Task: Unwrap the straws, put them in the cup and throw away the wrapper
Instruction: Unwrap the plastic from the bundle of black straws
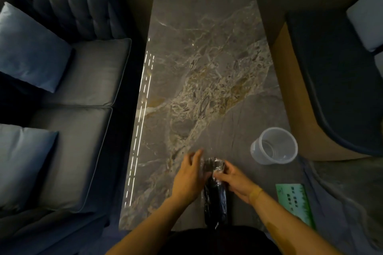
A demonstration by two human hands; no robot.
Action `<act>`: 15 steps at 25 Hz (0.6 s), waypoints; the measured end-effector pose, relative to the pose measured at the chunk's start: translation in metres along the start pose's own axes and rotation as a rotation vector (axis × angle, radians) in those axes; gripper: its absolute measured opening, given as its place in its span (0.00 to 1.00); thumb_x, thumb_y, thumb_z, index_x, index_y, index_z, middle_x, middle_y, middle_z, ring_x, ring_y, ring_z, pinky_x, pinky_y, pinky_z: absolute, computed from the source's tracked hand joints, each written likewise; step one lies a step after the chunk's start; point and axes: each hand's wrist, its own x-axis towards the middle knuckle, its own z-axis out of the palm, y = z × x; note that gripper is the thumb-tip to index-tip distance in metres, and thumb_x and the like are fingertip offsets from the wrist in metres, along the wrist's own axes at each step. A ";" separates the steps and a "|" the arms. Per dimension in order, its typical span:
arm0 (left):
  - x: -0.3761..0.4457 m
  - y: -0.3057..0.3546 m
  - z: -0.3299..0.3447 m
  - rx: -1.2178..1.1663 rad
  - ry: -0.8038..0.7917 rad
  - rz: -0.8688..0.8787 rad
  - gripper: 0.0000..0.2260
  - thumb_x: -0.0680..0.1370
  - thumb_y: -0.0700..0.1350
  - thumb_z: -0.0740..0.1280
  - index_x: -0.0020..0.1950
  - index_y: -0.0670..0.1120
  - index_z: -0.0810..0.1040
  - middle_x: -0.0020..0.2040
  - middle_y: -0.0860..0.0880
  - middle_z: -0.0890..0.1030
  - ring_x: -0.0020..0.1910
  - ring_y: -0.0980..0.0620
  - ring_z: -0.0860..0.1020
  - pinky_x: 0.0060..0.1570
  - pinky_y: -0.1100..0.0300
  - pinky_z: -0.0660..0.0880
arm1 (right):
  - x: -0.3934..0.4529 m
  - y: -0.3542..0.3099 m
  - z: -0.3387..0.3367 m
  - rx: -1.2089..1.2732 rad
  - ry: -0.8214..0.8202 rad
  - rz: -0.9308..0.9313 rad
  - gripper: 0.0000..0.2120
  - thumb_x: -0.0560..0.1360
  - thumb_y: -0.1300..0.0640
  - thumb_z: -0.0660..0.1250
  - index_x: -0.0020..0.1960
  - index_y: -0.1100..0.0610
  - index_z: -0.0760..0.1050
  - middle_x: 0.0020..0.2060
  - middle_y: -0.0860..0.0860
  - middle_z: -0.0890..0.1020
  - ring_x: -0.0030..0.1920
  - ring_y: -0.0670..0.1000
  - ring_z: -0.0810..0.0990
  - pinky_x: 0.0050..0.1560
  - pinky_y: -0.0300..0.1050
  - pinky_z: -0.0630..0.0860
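A dark bundle of straws [215, 196], sealed in a clear wrapper [214, 164], is held low over the near edge of the marble desk [207, 68]. The far end of the wrapper is pinched by the fingers of the right hand [236, 180], presumably so the film can be torn open there. The bundle is steadied from the other side by the left hand [189, 178], its fingers spread and curled around the film. The empty clear cup [273, 146] is set upright just to the right, within easy reach for the freed straws. A green card [294, 203] lies near the right forearm.
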 end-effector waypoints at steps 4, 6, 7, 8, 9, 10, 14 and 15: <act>-0.007 -0.007 0.008 0.360 -0.038 0.392 0.30 0.72 0.63 0.63 0.72 0.57 0.62 0.73 0.48 0.66 0.69 0.44 0.68 0.58 0.49 0.73 | -0.001 0.011 -0.002 0.018 0.035 0.013 0.19 0.76 0.66 0.65 0.66 0.59 0.72 0.60 0.59 0.80 0.62 0.57 0.79 0.66 0.57 0.74; -0.007 -0.008 0.008 0.397 -0.060 0.391 0.32 0.70 0.65 0.63 0.72 0.57 0.63 0.73 0.48 0.67 0.69 0.45 0.67 0.61 0.48 0.71 | -0.004 0.015 -0.005 0.023 -0.012 0.040 0.22 0.74 0.68 0.68 0.66 0.58 0.71 0.60 0.58 0.81 0.61 0.56 0.80 0.63 0.55 0.76; -0.007 -0.008 0.009 0.398 -0.047 0.391 0.31 0.70 0.65 0.63 0.71 0.56 0.64 0.72 0.48 0.68 0.68 0.45 0.68 0.60 0.49 0.72 | -0.005 0.016 -0.007 0.023 -0.048 0.055 0.26 0.71 0.71 0.69 0.66 0.57 0.71 0.60 0.58 0.81 0.60 0.55 0.80 0.61 0.52 0.77; -0.006 -0.008 0.009 0.397 -0.023 0.398 0.30 0.71 0.65 0.64 0.70 0.56 0.65 0.71 0.48 0.69 0.67 0.45 0.70 0.59 0.49 0.73 | -0.006 0.017 -0.009 0.014 -0.087 0.068 0.29 0.69 0.74 0.69 0.67 0.55 0.70 0.60 0.58 0.81 0.60 0.55 0.80 0.60 0.51 0.78; -0.005 -0.008 0.008 0.403 0.005 0.410 0.29 0.71 0.63 0.65 0.69 0.55 0.65 0.69 0.48 0.71 0.65 0.45 0.72 0.58 0.50 0.74 | -0.007 0.017 -0.011 0.001 -0.121 0.075 0.33 0.67 0.77 0.68 0.67 0.54 0.70 0.60 0.58 0.81 0.61 0.56 0.79 0.60 0.52 0.78; -0.004 -0.007 0.007 0.417 0.041 0.423 0.27 0.72 0.62 0.65 0.69 0.54 0.67 0.68 0.48 0.72 0.63 0.45 0.74 0.56 0.51 0.75 | -0.007 0.017 -0.012 -0.014 -0.144 0.073 0.36 0.65 0.80 0.66 0.67 0.54 0.69 0.61 0.59 0.80 0.62 0.57 0.78 0.61 0.55 0.77; 0.001 -0.006 0.001 0.513 0.158 0.478 0.22 0.74 0.58 0.64 0.66 0.52 0.72 0.63 0.48 0.77 0.58 0.45 0.76 0.52 0.53 0.76 | -0.006 0.015 -0.012 -0.128 -0.101 0.026 0.35 0.65 0.79 0.68 0.68 0.57 0.68 0.61 0.58 0.80 0.62 0.56 0.78 0.61 0.51 0.77; 0.000 -0.005 -0.001 0.514 0.184 0.486 0.21 0.74 0.57 0.65 0.65 0.52 0.73 0.62 0.48 0.77 0.58 0.45 0.76 0.51 0.52 0.76 | -0.007 0.014 -0.010 -0.145 -0.079 0.006 0.32 0.67 0.75 0.70 0.67 0.57 0.69 0.60 0.56 0.81 0.61 0.54 0.78 0.59 0.46 0.77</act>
